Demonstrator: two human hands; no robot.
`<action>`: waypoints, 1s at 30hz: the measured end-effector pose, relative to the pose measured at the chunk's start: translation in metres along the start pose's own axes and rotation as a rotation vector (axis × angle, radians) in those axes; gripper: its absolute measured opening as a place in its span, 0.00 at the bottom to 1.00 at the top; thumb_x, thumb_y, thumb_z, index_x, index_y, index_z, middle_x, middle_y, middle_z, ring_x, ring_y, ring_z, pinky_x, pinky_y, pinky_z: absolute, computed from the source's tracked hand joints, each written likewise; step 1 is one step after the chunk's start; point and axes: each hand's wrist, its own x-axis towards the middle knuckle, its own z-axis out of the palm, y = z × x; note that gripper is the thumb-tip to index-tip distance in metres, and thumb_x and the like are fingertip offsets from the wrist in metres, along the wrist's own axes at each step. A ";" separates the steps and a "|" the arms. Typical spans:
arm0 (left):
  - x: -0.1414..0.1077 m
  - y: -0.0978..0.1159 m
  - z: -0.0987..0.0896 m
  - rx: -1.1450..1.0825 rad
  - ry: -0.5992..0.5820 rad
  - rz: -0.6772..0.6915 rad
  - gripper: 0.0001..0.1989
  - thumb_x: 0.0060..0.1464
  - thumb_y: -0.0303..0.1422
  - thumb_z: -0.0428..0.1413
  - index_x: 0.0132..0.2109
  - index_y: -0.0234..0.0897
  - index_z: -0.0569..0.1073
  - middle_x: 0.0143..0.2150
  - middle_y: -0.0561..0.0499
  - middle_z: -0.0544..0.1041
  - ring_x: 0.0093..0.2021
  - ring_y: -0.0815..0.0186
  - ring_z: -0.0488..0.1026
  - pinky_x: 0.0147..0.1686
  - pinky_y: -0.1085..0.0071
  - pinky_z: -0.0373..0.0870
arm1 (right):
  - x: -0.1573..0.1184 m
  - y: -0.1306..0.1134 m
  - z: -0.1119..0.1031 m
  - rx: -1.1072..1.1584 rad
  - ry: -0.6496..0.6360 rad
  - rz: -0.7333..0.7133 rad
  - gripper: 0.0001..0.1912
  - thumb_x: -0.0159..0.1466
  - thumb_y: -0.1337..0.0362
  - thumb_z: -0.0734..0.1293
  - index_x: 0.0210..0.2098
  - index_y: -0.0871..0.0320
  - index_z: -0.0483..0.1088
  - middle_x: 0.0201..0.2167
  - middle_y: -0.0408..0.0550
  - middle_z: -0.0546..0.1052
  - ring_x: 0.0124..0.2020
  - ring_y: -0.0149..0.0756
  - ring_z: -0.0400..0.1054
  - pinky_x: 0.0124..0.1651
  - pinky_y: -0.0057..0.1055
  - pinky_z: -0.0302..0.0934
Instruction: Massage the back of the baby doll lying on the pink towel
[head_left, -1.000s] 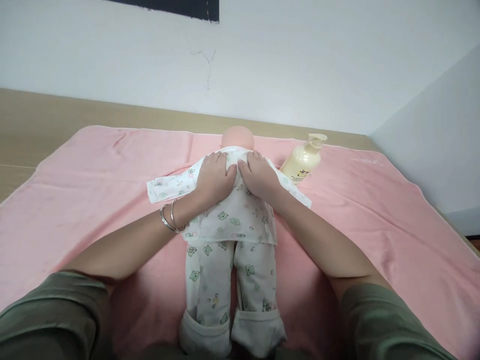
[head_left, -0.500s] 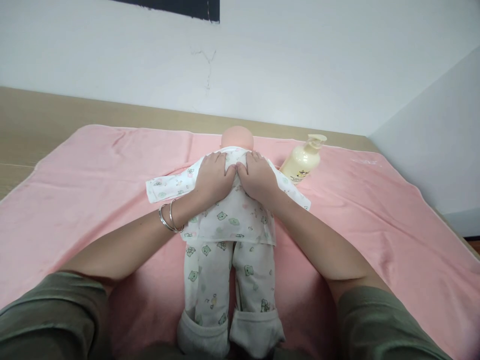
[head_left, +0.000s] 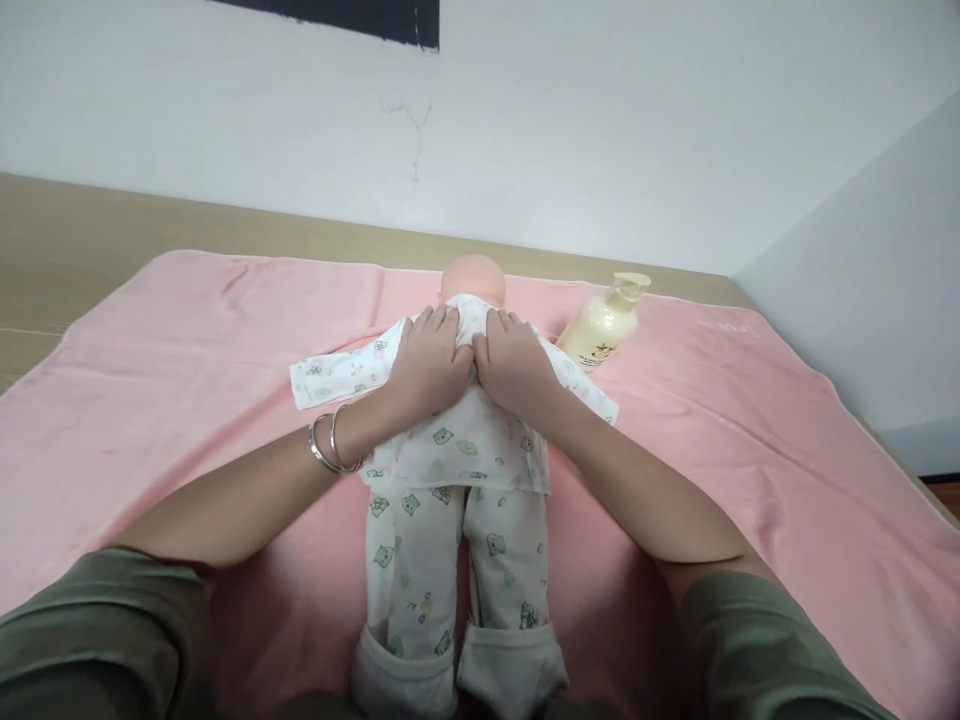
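Note:
A baby doll (head_left: pixel 472 440) in a white printed top and trousers lies stretched out on a pink blanket (head_left: pixel 247 330), its bald head (head_left: pixel 473 280) at the far end and its back apparently upward. Flat on the left of the upper back rests my left hand (head_left: pixel 433 360), fingers extended, two silver bangles on the wrist. My right hand (head_left: pixel 516 362) lies open on the right side of the upper back. The two thumbs nearly meet at the middle. Neither hand grips anything; the cloth under the palms is hidden.
A cream pump bottle (head_left: pixel 604 325) stands tilted in view beside the doll's right-hand sleeve. Behind the blanket runs a wooden surface edge (head_left: pixel 315 232), then a white wall (head_left: pixel 570 130) with a dark panel (head_left: pixel 360 15) at the top.
Both hands stay on the doll's upper back. The thumbs have shifted slightly, and the fingers sit a little differently near the collar. The view has moved slightly.

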 end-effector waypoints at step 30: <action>-0.012 0.010 -0.009 0.072 0.030 0.143 0.19 0.64 0.28 0.39 0.50 0.27 0.72 0.54 0.29 0.74 0.58 0.43 0.68 0.58 0.46 0.64 | 0.015 0.013 -0.001 0.080 -0.064 0.008 0.23 0.72 0.63 0.52 0.55 0.73 0.67 0.56 0.69 0.73 0.56 0.54 0.66 0.61 0.47 0.61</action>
